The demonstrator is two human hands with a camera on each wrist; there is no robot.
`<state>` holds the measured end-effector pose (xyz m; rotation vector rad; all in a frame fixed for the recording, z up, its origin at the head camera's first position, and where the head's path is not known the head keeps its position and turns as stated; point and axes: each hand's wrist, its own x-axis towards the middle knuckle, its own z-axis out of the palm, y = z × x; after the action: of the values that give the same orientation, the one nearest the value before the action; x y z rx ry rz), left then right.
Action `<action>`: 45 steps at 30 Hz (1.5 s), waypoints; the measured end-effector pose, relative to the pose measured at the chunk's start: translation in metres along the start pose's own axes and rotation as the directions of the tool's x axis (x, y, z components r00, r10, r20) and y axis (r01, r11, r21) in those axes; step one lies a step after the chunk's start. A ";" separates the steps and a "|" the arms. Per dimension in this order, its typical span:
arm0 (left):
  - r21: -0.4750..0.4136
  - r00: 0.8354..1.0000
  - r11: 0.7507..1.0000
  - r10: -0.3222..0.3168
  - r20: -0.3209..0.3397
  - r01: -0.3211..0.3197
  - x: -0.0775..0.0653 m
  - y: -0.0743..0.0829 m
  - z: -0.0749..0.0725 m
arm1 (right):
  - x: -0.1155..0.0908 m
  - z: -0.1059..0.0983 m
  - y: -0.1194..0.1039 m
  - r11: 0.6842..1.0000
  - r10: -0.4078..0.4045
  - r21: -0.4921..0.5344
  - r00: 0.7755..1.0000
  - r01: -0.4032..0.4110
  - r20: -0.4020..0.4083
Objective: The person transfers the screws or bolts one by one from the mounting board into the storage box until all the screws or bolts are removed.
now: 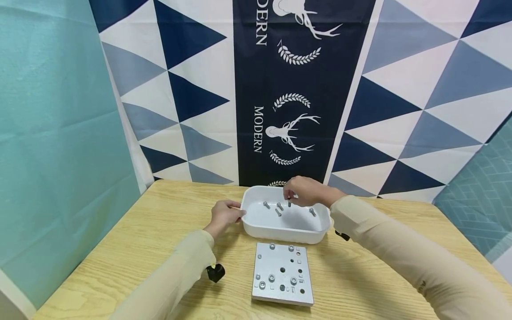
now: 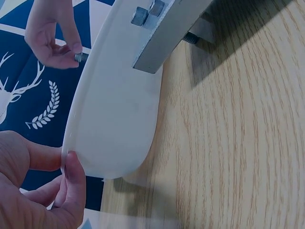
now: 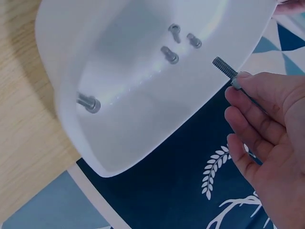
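Observation:
My right hand (image 1: 306, 191) is over the far side of a white plastic tray (image 1: 280, 232). Between thumb and forefinger it pinches a socket-head bolt (image 3: 225, 68) by the head, threaded end pointing away from the fingertips. My left hand (image 1: 225, 216) grips the tray's left rim, thumb on one side of the wall and fingers on the other. Inside the tray lie several loose bolts (image 3: 170, 54), most grouped left of the middle, with one bolt (image 1: 312, 212) apart at the right.
In front of the tray, a silver metal plate (image 1: 270, 260) sits on the wooden table (image 1: 180, 209). Several bolts stand in it, among open holes. Behind the table hangs a patterned cloth (image 1: 286, 80). A teal curtain (image 1: 60, 133) hangs at the left.

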<state>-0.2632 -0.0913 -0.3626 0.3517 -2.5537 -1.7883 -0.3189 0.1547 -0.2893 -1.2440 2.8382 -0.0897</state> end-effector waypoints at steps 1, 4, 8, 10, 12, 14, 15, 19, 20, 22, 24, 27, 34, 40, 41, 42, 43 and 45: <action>-0.001 1.000 1.000 -0.002 -0.002 0.002 0.000 0.000 0.000 | 0.002 -0.001 0.001 1.000 0.009 0.001 1.000 -0.009 0.004; 0.003 1.000 1.000 0.000 -0.003 0.000 0.000 0.002 0.000 | 0.009 -0.001 0.004 0.999 0.044 -0.002 0.999 -0.044 0.019; 0.005 1.000 1.000 0.002 0.001 -0.002 0.000 0.002 0.000 | 0.016 0.001 0.006 0.994 0.112 -0.006 0.992 -0.112 0.050; 0.001 1.000 1.000 -0.004 0.004 0.004 0.000 0.002 -0.001 | 0.019 0.004 0.008 0.990 0.144 -0.004 0.988 -0.144 0.065; 0.002 1.000 1.000 -0.004 0.005 0.004 0.000 0.002 -0.001 | 0.022 0.006 0.009 0.986 0.164 -0.002 0.983 -0.165 0.076; -0.001 1.000 1.000 -0.004 0.006 0.004 0.000 0.001 -0.001 | 0.025 0.009 0.011 0.984 0.179 -0.004 0.981 -0.179 0.081; -0.005 1.000 1.000 -0.004 0.004 0.004 0.000 0.001 -0.001 | 0.026 0.010 0.011 0.983 0.183 -0.005 0.980 -0.183 0.082; -0.019 1.000 1.000 0.006 0.005 -0.006 -0.001 0.000 0.000 | 0.030 0.012 0.012 0.978 0.210 -0.010 0.973 -0.210 0.094; -0.021 1.000 1.000 0.007 0.004 -0.007 -0.001 -0.001 0.001 | 0.031 0.013 0.012 0.976 0.216 -0.009 0.972 -0.216 0.097; -0.020 1.000 1.000 0.010 0.003 -0.010 -0.001 -0.001 0.001 | 0.032 0.013 0.012 0.974 0.228 -0.008 0.968 -0.228 0.103; -0.017 1.000 1.000 0.007 0.001 -0.007 -0.001 -0.001 0.001 | 0.033 0.014 0.013 0.972 0.235 -0.002 0.966 -0.236 0.105; -0.010 1.000 1.000 0.002 -0.002 -0.002 -0.001 0.000 0.000 | 0.034 0.015 0.015 0.969 0.244 0.002 0.964 -0.246 0.104; 0.002 1.000 1.000 0.002 0.006 -0.002 -0.001 0.000 0.000 | 0.032 0.016 0.016 0.967 0.253 -0.005 0.962 -0.254 0.102; 0.002 1.000 1.000 0.001 -0.001 -0.001 0.000 0.001 0.000 | 0.023 0.010 0.010 0.983 0.183 -0.003 0.981 -0.183 0.058; 0.000 1.000 1.000 0.003 0.000 -0.003 0.000 0.001 0.001 | 0.021 0.009 0.007 0.986 0.165 -0.004 0.985 -0.165 0.046; -0.002 1.000 1.000 0.004 0.000 -0.004 0.000 0.001 0.001 | 0.019 0.009 0.005 0.989 0.146 -0.004 0.989 -0.146 0.032; -0.003 1.000 1.000 0.003 0.000 -0.003 0.000 0.001 0.001 | 0.016 0.008 0.003 0.992 0.128 -0.005 0.992 -0.128 0.020; -0.001 1.000 1.000 0.002 0.000 -0.002 0.001 0.001 0.001 | 0.010 0.008 -0.003 0.996 0.088 -0.008 0.996 -0.088 -0.007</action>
<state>-0.2645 -0.0900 -0.3618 0.3486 -2.5525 -1.7887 -0.3232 0.1449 -0.2977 -1.1207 2.8966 -0.0794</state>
